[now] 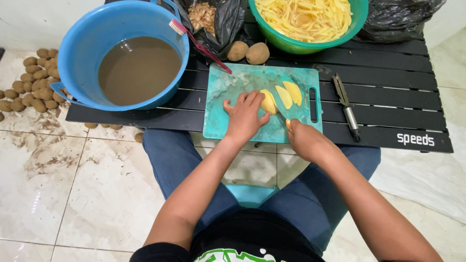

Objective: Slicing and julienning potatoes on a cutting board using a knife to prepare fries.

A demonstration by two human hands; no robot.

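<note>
A peeled yellow potato (268, 103) lies on a teal cutting board (233, 85), with two cut slices (290, 93) leaning to its right. My left hand (244, 116) presses down on the potato's left side, fingers spread over it. My right hand (303, 139) is closed around a knife handle; the blade (284, 114) stands between the potato and the slices.
A blue basin of muddy water (138, 70) with a red toothbrush (199, 46) on its rim sits at left. A green bowl of potato sticks (306, 19), two unpeeled potatoes (247, 52), a bag of peels (204, 17) and a peeler (347, 106) share the black slatted table (388, 77). Several potatoes (34, 82) lie on the floor.
</note>
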